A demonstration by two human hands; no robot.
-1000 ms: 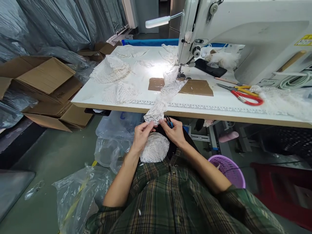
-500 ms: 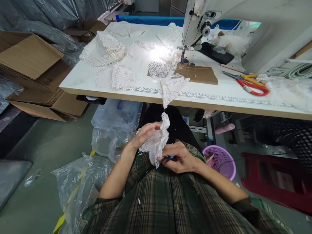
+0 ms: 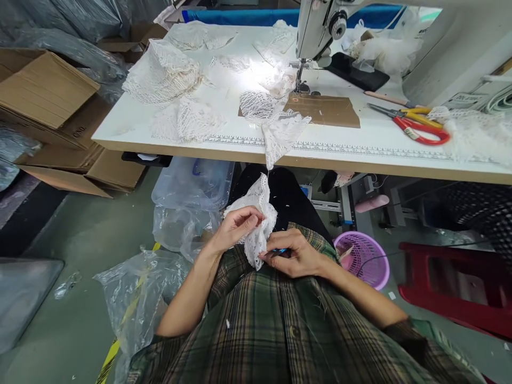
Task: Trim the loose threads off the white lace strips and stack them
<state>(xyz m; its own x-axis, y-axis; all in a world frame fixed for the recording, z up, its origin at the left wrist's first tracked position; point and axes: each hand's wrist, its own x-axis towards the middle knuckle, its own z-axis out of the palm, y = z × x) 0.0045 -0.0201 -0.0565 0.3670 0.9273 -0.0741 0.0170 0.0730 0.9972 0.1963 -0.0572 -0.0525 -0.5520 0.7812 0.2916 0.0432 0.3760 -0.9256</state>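
A piece of white lace (image 3: 262, 224) hangs over my lap, below the table's front edge. My left hand (image 3: 239, 226) pinches it from the left, near its middle. Lower down, my right hand (image 3: 294, 252) grips the lace's edge between thumb and fingers. Something small and blue (image 3: 281, 250) shows within the right hand; most of it is hidden by the fingers. A thin thread runs from the top of the lace up to another lace piece (image 3: 280, 136), which drapes over the table edge.
A sewing machine (image 3: 316, 32) stands on the white table (image 3: 192, 146), with lace heaps (image 3: 162, 72) at left. Red-and-yellow-handled snips (image 3: 420, 125) and a black phone-like object (image 3: 356, 72) lie at right. A purple basket (image 3: 380, 266) and red stool (image 3: 412, 277) are on the floor.
My left hand has closed on the lace, its fingers having been more stretched out before. The upper lace has spread and shifted left. The right hand keeps its grip. The view has tilted slightly.
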